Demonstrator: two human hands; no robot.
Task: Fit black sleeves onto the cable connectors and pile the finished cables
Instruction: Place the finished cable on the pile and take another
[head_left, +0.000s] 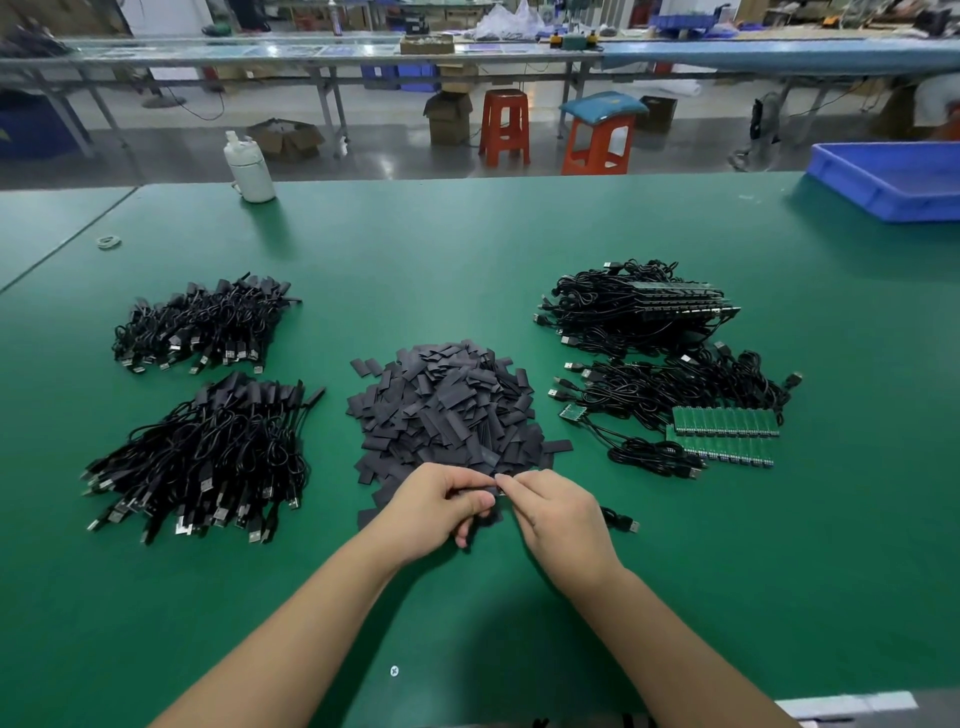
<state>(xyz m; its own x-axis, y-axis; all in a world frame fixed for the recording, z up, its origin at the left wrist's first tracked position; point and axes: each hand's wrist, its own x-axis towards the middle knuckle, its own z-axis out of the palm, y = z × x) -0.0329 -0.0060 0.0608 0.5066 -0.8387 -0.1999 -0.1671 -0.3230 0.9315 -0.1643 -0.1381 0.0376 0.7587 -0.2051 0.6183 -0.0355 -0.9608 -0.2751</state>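
A heap of flat black sleeves (447, 405) lies mid-table. My left hand (436, 506) and my right hand (558, 519) meet at its near edge. Left fingers curl round a black sleeve (485, 517). The right hand pinches a cable's connector end at the sleeve's mouth; that cable's USB plug (626, 524) trails out to the right. The joint itself is mostly hidden by my fingers. Two piles of sleeved cables (208, 457) (202, 325) lie on the left. Unsleeved cables with green boards (722, 428) and another bundle (639, 306) lie on the right.
The green table (467, 249) holds a white bottle (250, 169) at the far left and a blue tray (893, 182) at the far right. A rubber band (109, 241) lies near the left seam. Orange stools and benches stand beyond.
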